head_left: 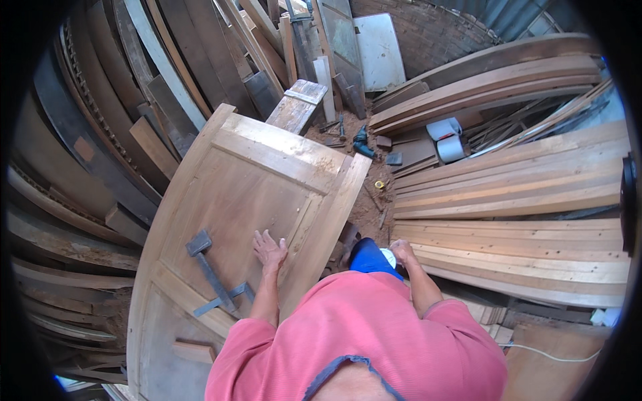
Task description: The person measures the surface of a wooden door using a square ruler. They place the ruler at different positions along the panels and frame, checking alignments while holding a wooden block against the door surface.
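My left hand [269, 251] lies with fingers spread on a large framed wooden door [234, 187]. To its left on the door rests a mallet [199, 243] with a dark square head and long handle. A blue-grey angled tool [221, 301], perhaps a square, lies by the handle's lower end. Nearer me on the panel sits a small wood block [194, 351]. Off the door's right edge, my right hand [402, 252] is curled beside my blue trouser leg. A small white thing [388, 257] shows at its fingers; its kind is unclear.
Long planks [508, 247] are stacked on the right, and dark boards [100, 134] lean on the left. On the shavings-covered floor lie a teal power tool [362, 142] and a yellow item [380, 184]. White cylinders [449, 148] stand among offcuts. A low plank bench [297, 107] adjoins the door's far end.
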`<state>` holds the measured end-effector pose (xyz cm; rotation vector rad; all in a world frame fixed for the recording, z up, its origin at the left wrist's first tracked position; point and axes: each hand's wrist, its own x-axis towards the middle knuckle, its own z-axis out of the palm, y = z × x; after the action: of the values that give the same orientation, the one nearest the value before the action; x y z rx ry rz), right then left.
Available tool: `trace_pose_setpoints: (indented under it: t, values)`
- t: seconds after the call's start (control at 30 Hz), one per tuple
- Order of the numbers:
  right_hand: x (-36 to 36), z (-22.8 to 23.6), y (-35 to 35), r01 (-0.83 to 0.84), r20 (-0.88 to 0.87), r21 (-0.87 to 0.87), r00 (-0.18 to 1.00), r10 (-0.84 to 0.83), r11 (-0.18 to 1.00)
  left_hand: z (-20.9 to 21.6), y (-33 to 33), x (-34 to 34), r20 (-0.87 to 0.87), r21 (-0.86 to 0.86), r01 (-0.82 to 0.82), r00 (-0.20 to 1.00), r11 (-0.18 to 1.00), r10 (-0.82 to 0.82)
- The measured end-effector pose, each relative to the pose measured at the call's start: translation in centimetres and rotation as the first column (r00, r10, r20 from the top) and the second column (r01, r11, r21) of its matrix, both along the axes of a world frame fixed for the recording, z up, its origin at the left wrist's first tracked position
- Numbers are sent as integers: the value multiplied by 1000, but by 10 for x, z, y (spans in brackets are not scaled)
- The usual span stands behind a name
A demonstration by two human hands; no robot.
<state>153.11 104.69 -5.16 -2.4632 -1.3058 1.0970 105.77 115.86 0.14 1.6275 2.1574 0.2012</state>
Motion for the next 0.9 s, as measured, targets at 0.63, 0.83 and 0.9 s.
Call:
trace_pose_setpoints:
  t: [0.63,0.83,0.9]
  values:
    - [66,-84,385,-203,-231,-63,955,184,977,-16,195,68,-188,4,-455,875,891,447]
    - [108,-116,463,-363,-199,-122,921,335,924,-50,298,166,-210,34,-570,799,821,564]
    - [104,-118,480,-375,-217,-181,917,335,909,-52,301,177,-296,46,-590,763,806,575]
